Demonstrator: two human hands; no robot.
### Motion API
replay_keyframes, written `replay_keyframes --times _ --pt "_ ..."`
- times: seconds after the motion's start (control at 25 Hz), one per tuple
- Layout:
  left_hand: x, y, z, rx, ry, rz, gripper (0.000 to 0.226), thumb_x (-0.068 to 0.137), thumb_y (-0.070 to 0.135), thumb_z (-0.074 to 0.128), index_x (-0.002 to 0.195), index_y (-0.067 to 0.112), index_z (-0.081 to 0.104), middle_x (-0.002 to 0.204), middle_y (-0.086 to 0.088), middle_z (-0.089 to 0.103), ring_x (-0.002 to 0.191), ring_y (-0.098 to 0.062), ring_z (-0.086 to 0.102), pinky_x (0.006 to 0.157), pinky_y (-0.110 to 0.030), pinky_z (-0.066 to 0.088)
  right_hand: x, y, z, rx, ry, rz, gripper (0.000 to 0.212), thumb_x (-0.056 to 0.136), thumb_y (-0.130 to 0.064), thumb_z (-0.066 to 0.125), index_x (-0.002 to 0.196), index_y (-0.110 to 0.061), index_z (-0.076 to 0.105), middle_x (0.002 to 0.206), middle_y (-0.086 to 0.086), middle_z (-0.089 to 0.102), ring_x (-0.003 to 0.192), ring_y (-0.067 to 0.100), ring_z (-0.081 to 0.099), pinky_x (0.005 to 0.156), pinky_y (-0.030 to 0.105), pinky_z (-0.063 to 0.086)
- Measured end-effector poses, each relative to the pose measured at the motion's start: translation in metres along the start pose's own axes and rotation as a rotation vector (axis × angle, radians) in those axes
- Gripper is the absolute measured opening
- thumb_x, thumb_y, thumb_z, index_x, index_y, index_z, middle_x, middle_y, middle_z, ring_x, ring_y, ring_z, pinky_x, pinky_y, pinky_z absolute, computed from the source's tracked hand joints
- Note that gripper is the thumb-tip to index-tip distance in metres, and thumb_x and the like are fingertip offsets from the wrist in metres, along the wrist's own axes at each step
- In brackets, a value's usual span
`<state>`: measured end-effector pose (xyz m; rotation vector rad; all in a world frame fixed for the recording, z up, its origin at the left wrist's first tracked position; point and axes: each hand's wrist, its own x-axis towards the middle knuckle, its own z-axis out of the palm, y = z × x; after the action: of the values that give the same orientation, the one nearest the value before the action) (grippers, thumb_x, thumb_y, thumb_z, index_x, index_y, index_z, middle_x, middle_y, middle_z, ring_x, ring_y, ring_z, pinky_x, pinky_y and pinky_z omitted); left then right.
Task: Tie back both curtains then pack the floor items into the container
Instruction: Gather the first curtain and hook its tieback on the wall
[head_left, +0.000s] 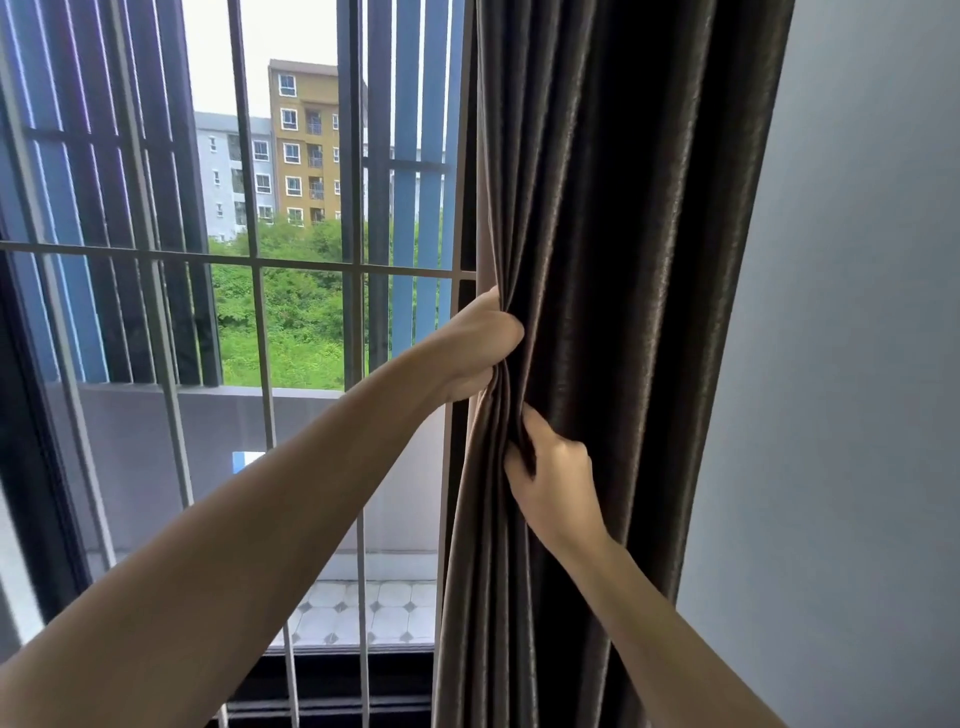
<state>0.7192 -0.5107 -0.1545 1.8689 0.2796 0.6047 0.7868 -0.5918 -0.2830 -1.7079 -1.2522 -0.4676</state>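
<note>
Fingers of my left hand and right hand clenched the brown curtain; I judged its folds needed tighter bunching.

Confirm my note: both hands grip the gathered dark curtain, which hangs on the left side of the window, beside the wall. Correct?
Wrong side. The head view shows the curtain hanging on the right side of the window, beside the wall. The left hand and right hand both grip its folds.

The head camera faces forward, close to the curtain (window bars to its left).
</note>
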Motion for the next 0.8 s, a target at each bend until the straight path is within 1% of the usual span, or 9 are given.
replay_keyframes --times 0.12,0.2,0.36,0.44,0.52,0.56,0.64,0.72,0.8 --pt "0.002 0.0 -0.002 0.03 -0.045 -0.009 0.041 0.077 -0.021 0.023 0.074 0.014 0.045 0.073 -0.003 0.047 0.07 -0.017 0.049 0.061 -0.025 0.044 -0.006 -0.002 0.002 0.015 -0.022 -0.008 0.053 0.09 -0.001 0.052 0.14 -0.017 0.042 0.093 0.002 0.071 0.077 0.016 0.069 0.082 0.027 0.056" --pt "0.003 -0.001 -0.003 0.045 -0.058 -0.026 0.037 0.074 -0.02 0.024 0.073 0.011 0.044 0.073 -0.006 0.044 0.07 -0.019 0.047 0.06 -0.027 0.044 -0.008 -0.001 0.003 -0.002 -0.031 -0.005 0.056 0.09 -0.001 0.05 0.141 -0.019 0.039 0.087 0.002 0.07 0.072 0.018 0.068 0.079 0.031 0.057" --pt "-0.001 0.002 0.001 0.013 -0.029 -0.066 0.026 0.071 -0.012 0.037 0.071 0.013 0.042 0.077 -0.006 0.042 0.073 -0.019 0.043 0.063 -0.027 0.04 -0.009 0.0 0.002 -0.016 -0.062 -0.004 0.056 0.089 0.0 0.049 0.141 -0.018 0.039 0.088 0.004 0.07 0.075 0.02 0.068 0.08 0.033 0.057" --pt "0.002 0.001 0.005 0.066 -0.01 -0.047 0.017 0.075 0.002 0.052 0.091 0.008 0.051 0.09 -0.005 0.052 0.086 -0.019 0.053 0.075 -0.029 0.044 -0.015 -0.003 0.001 0.025 -0.144 0.015 0.06 0.084 -0.001 0.05 0.141 -0.017 0.039 0.088 0.001 0.069 0.078 0.016 0.067 0.081 0.027 0.055" --pt "0.006 -0.003 0.008 0.19 0.023 -0.036 0.055 0.073 0.014 0.058 0.126 0.008 0.045 0.115 -0.012 0.058 0.109 -0.027 0.056 0.095 -0.04 0.046 -0.024 -0.007 -0.005 0.13 -0.259 0.081 0.063 0.079 -0.007 0.056 0.14 -0.017 0.041 0.089 -0.007 0.066 0.08 0.005 0.063 0.079 0.017 0.052" --pt "0.006 -0.005 0.009 0.22 0.074 -0.027 0.062 0.074 0.013 0.053 0.134 0.008 0.039 0.121 -0.02 0.054 0.114 -0.033 0.054 0.1 -0.046 0.044 -0.026 -0.006 -0.011 0.152 -0.242 0.082 0.061 0.078 -0.011 0.059 0.138 -0.017 0.045 0.097 -0.009 0.066 0.087 0.0 0.062 0.084 0.018 0.051" --pt "0.002 -0.007 0.011 0.167 0.113 0.016 0.054 0.076 -0.002 0.039 0.13 -0.002 0.038 0.11 -0.025 0.052 0.108 -0.035 0.053 0.099 -0.048 0.042 -0.019 -0.004 -0.025 0.065 0.111 -0.038 0.049 0.078 -0.018 0.062 0.126 -0.016 0.056 0.119 -0.002 0.062 0.113 0.003 0.053 0.103 0.028 0.042" --pt "-0.004 -0.006 0.014 -0.022 0.073 0.02 0.039 0.073 -0.016 0.03 0.105 -0.008 0.052 0.078 -0.017 0.052 0.081 -0.029 0.056 0.083 -0.037 0.047 0.002 -0.001 -0.043 0.044 0.495 -0.06 0.052 0.079 -0.015 0.067 0.128 -0.011 0.05 0.134 0.006 0.05 0.129 0.014 0.041 0.11 0.025 0.032" --pt "-0.013 0.0 0.021 -0.127 0.026 0.023 0.035 0.07 -0.021 0.027 0.073 0.004 0.051 0.068 -0.006 0.044 0.072 -0.019 0.045 0.071 -0.031 0.04 0.034 -0.002 -0.065 0.162 0.518 0.089 0.071 0.084 -0.015 0.067 0.143 -0.01 0.028 0.145 0.007 0.038 0.134 0.013 0.036 0.112 0.023 0.03"
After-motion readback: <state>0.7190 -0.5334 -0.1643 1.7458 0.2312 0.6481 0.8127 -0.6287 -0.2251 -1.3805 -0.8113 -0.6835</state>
